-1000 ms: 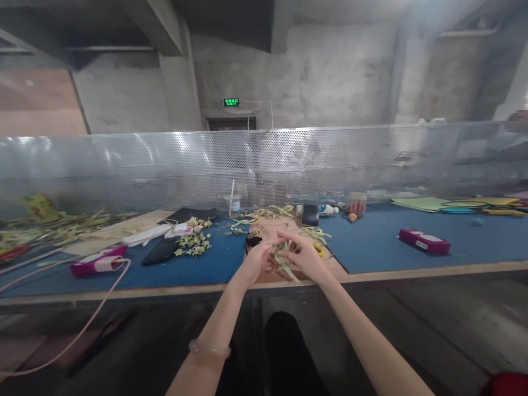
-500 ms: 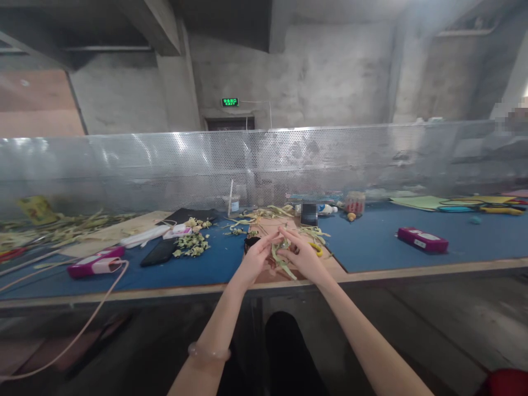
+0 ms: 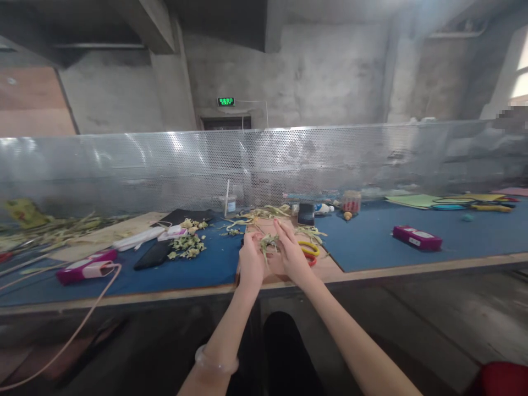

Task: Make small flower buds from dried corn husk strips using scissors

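Observation:
My left hand [image 3: 251, 262] and my right hand [image 3: 290, 252] are raised together over the near edge of the table, above a brown board [image 3: 325, 265]. Between their fingertips they pinch a small bunch of pale green leaf strips [image 3: 268, 241]. Both hands have their fingers curled around it. Yellow-handled scissors [image 3: 307, 248] lie on the board just right of my right hand. More leaf strips [image 3: 264, 212] are strewn behind the hands.
A blue mat [image 3: 371, 242] covers the table, with a perforated metal screen [image 3: 165, 165] along its back. On the left lie small folded leaf pieces [image 3: 186, 247], a black phone [image 3: 149, 255], a magenta box [image 3: 84, 266] and a pink cable [image 3: 74, 335]. Another magenta box [image 3: 416, 237] lies right.
Both hands have drawn closer together and lifted slightly, turning the leaf bunch upright between them. The scissors' yellow handles, hidden behind the right hand before, now show.

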Demonstrator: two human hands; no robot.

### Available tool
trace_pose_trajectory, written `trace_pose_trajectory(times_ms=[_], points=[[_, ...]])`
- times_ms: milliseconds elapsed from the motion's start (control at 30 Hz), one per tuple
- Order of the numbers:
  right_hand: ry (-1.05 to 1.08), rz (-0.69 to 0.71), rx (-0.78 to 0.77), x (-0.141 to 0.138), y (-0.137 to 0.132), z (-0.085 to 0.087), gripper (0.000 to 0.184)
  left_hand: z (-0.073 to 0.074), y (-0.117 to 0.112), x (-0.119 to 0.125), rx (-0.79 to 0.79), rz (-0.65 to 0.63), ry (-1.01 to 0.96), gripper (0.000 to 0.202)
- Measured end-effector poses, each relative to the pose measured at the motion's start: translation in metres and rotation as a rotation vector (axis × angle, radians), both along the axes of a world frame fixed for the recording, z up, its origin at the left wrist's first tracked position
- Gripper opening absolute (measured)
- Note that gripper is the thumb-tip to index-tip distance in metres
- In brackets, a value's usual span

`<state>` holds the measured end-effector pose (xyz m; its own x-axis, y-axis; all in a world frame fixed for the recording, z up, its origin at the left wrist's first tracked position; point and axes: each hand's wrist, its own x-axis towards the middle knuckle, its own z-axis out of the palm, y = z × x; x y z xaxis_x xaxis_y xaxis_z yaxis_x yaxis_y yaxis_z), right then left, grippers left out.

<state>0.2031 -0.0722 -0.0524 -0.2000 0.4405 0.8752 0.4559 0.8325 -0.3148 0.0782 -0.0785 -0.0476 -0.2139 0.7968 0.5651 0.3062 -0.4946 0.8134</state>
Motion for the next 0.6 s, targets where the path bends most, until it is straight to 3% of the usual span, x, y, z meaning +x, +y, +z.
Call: trace_pose_trajectory(times_ms=[233,433,600], points=[[-0.018,0.029,0.031,-0.014,0.006,0.001,0.065,0.018,0.000,0.001,-0.132,0.034,-0.119,0.027],[0.001,-0.004,0.066,-0.017,0.009,0.004,0.059,0.016,0.007,-0.012,0.057,0.166,0.078,0.025],[-0.021,-0.072,0.046,-0.015,0.018,0.007,0.056,0.018,0.013,-0.018,0.131,0.190,0.185,0.026]])
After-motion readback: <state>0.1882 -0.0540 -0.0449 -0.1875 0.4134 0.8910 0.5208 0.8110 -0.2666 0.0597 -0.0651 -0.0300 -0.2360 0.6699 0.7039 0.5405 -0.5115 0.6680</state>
